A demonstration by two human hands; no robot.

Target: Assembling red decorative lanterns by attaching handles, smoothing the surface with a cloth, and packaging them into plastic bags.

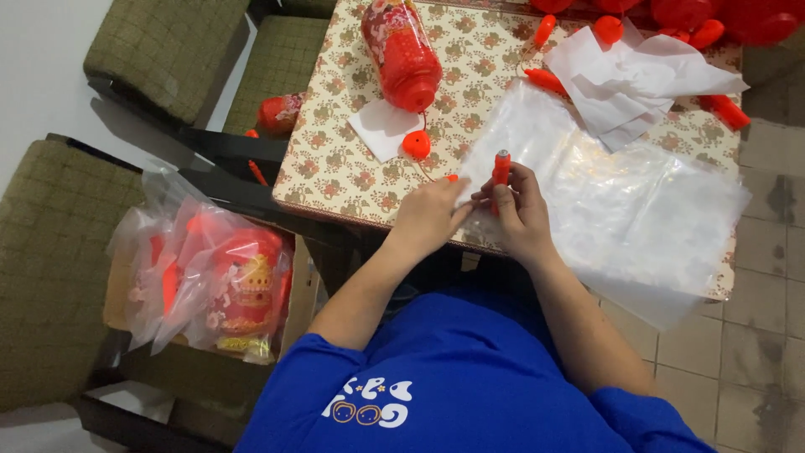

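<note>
Floral-patterned cloth covers the desk [335,159], which is ringed by olive checked chairs [50,243] on a tiled floor. Near the front edge of the desk, a small red handle [501,172] is held upright in the right hand [520,210], whose grip is closed around it. The left hand [429,215] is pinched on the edge of a clear plastic bag [637,201] just beside the handle. A red lantern [401,52] is laid toward the back edge, with white tissue sheets [637,80] at the back right corner. Bagged lanterns [226,281] are seen in a cardboard box beyond the left edge.
</note>
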